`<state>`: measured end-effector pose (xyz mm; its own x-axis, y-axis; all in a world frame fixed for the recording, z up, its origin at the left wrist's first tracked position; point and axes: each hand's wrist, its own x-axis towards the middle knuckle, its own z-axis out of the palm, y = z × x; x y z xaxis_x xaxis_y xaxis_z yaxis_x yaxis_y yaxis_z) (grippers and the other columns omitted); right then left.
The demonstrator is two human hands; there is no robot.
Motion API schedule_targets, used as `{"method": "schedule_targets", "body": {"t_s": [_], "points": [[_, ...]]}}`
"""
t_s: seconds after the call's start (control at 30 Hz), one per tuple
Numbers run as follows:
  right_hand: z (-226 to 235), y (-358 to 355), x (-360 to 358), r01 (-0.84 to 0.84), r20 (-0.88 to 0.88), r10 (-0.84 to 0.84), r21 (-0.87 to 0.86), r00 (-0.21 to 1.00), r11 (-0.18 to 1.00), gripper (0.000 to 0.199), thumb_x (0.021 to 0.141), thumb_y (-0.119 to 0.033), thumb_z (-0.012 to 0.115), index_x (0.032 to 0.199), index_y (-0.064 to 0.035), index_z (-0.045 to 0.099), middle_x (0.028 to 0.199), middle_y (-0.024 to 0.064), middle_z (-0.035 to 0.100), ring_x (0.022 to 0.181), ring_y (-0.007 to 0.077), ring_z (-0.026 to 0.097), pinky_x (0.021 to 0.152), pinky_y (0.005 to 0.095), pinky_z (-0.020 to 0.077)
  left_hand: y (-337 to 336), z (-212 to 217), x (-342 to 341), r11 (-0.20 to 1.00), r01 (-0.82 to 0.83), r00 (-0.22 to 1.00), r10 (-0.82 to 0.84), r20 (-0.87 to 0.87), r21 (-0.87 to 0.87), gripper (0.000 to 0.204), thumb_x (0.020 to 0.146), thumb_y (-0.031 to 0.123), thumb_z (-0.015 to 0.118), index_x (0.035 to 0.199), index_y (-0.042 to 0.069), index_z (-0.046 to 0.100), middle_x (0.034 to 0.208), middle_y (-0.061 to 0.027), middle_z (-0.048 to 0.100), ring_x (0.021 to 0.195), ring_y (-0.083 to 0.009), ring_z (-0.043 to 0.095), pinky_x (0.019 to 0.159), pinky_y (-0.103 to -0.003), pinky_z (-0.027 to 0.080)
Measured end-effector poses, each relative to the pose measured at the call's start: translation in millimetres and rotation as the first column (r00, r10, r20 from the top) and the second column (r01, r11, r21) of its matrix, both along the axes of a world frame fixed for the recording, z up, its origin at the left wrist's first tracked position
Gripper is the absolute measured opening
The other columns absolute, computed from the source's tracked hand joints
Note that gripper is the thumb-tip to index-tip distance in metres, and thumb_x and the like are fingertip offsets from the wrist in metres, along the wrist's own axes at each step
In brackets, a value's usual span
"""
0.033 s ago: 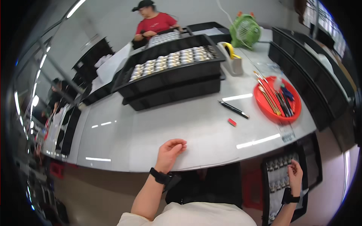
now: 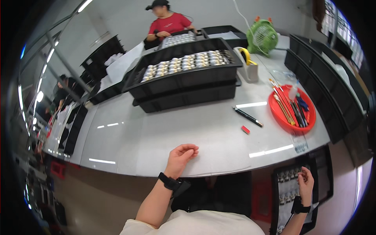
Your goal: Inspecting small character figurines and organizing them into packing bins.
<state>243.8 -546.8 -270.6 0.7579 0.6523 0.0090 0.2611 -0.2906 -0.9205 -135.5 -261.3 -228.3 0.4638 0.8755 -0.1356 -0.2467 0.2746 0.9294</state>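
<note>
My left hand [image 2: 182,157] is just over the near edge of the white table [image 2: 129,145], its thumb and fingers pressed together. Anything between them is too small or hidden to make out. Low on the right, my right hand [image 2: 306,185] reaches over a black tray [image 2: 275,211] beside the table. Its fingers are curled at the edge of rows of small metallic pieces [image 2: 288,197] lying on a pale liner. Whether a piece sits between those fingertips cannot be seen. Both wrists wear black bands.
Stacked black trays [image 2: 188,96] hold rows of shiny silver-gold pieces [image 2: 182,64]. Rightward are a tape dispenser [image 2: 249,70], a green fan [image 2: 263,37], a black pen [image 2: 248,116], a red block [image 2: 245,129] and a red bowl [image 2: 279,120] of brushes. A person in red [image 2: 170,24] sits opposite.
The view has shifted a little, so the table and its things appear slightly farther right. Both hands keep nearly the same pose.
</note>
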Motion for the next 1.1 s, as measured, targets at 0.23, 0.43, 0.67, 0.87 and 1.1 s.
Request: {"method": "schedule_targets", "body": {"t_s": [0.23,0.43,0.67,0.87,1.1], "points": [[110,124,-73,-0.454,0.244,0.410,0.162,0.879,0.876,0.050,0.076,0.003,0.052,0.125,-0.0014,0.040,0.082,0.0067,0.058,0.068,0.0083,0.051,0.060,0.0200,0.0419,-5,-5,-4,0.998,0.032,0.999,-0.030,-0.034,0.058,0.016,0.084,0.001,0.051,0.098,-0.001,0.057,0.097,-0.0078,0.059,0.089,-0.0138,0.056,0.083,-0.026,0.046],[163,195,-123,-0.687,0.407,0.604,0.084,0.685,0.722,0.057,0.076,0.001,0.055,0.129,-0.0013,0.034,0.080,0.0082,0.060,0.066,0.0104,0.053,0.060,0.0208,0.0431,-16,12,-5,0.952,0.204,0.952,-0.139,-0.273,0.227,0.022,0.082,0.004,0.054,0.104,0.000,0.056,0.099,-0.0038,0.058,0.091,-0.0091,0.053,0.084,-0.024,0.042],[202,300,-184,-0.786,0.575,0.619,0.072,0.535,0.614,0.048,0.073,0.002,0.058,0.119,-0.0002,0.045,0.080,0.0084,0.060,0.067,0.0133,0.056,0.062,0.0245,0.0447,-28,90,-106,0.846,0.158,0.933,0.041,-0.359,0.509,0.024,0.079,-0.003,0.054,0.102,-0.001,0.057,0.099,-0.0092,0.058,0.093,-0.0163,0.055,0.084,-0.027,0.042],[213,420,-199,-0.608,0.858,0.180,0.179,0.482,0.773,0.027,0.077,-0.006,0.059,0.103,-0.0003,0.056,0.086,0.0113,0.060,0.087,0.0222,0.055,0.076,0.0305,0.0421,7,104,-200,0.851,0.052,0.888,0.200,-0.414,0.522,0.025,0.072,-0.010,0.056,0.095,-0.004,0.059,0.096,-0.0131,0.060,0.090,-0.0200,0.057,0.081,-0.029,0.044],[169,456,-199,-0.412,0.650,0.274,0.066,0.709,0.909,0.029,0.077,-0.001,0.043,0.103,-0.0003,0.055,0.083,0.0090,0.061,0.074,0.0157,0.057,0.069,0.0257,0.0439,71,110,-250,0.833,0.008,0.858,0.278,-0.432,0.552,0.015,0.077,0.012,0.060,0.082,-0.003,0.058,0.082,-0.0108,0.061,0.079,-0.0164,0.058,0.068,-0.029,0.048]]}}
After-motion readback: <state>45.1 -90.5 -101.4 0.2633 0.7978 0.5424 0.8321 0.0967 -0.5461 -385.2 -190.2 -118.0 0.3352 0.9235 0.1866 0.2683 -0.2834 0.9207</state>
